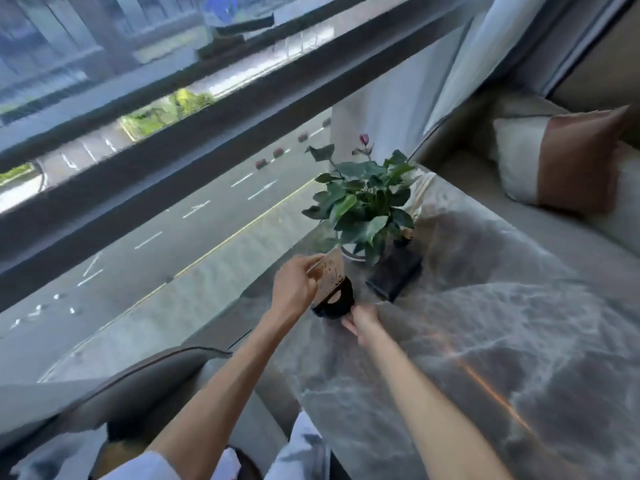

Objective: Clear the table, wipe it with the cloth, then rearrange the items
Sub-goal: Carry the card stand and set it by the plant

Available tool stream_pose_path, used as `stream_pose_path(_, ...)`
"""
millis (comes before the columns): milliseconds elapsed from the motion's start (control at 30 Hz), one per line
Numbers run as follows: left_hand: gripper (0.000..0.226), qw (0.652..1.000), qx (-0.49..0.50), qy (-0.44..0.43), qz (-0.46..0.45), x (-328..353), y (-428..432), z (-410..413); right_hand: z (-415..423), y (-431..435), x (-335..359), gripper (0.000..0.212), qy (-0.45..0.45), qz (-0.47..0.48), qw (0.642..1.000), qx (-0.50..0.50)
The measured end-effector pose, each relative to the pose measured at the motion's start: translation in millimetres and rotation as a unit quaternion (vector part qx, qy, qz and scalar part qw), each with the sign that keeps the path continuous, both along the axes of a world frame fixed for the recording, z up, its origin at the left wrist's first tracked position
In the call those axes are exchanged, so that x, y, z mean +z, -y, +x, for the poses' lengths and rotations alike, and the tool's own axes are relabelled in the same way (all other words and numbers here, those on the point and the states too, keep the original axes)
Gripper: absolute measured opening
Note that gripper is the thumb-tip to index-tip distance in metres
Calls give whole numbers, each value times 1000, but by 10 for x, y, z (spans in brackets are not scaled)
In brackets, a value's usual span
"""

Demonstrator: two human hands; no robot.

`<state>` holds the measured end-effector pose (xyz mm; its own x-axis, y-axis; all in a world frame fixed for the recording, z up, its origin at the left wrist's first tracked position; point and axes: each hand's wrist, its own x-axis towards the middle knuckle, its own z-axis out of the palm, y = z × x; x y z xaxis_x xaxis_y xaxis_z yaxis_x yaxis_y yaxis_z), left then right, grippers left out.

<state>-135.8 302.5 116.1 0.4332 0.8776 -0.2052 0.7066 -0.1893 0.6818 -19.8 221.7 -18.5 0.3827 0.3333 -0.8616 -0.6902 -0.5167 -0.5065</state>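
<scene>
Head view: left hand (294, 285) gripping card stand (333, 289) near table (485, 341) edge.

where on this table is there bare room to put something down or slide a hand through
The marble table is bare over its wide near and right part, from the black box toward the cushioned bench. It is crowded at the far window-side corner: potted plant, black box and card stand sit close together, with the left hand and right hand on the stand.
</scene>
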Motion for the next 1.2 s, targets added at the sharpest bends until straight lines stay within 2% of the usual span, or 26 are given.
stream_pose_path(233,53,998,-46,-28,8,-157,-512,223,255,-586,-276,41,18,-39,998,56)
stream_pose_path(267,51,998,-48,-34,6,-189,-521,223,251,-613,-311,36,50,-55,995,59)
stream_pose_path(333,45,998,-53,-42,3,-251,-509,219,207,-621,-413,28,138,-113,960,216)
stream_pose_path(433,41,997,-62,-44,9,-330,-452,172,117,-592,-568,16,239,-118,924,275)
stream_pose_path(467,41,997,-59,-47,11,-357,-454,163,93,-591,-562,18,242,-107,924,275)
stream_pose_path(633,40,997,-42,-63,35,-418,-483,141,-16,-600,-411,38,304,-90,880,355)
stream_pose_path(733,36,996,-36,-68,43,-491,-460,130,-34,-591,-474,66,358,-104,840,394)
stream_pose_path(867,13,994,-44,-74,65,-474,-371,133,11,-650,-575,86,384,-109,797,454)
stream_pose_path(967,11,993,-38,-76,79,-480,-357,133,-30,-643,-644,112,409,-113,759,494)
stream_pose_path(1033,13,994,-35,-68,84,-461,-331,128,-99,-624,-691,121,439,-115,758,469)
stream_pose_path(1133,18,994,-37,-53,86,-394,-282,112,-196,-660,-802,114,471,-121,771,411)
stream_pose_path(1200,20,994,-36,-52,87,-384,-278,98,-212,-692,-800,112,468,-123,773,409)
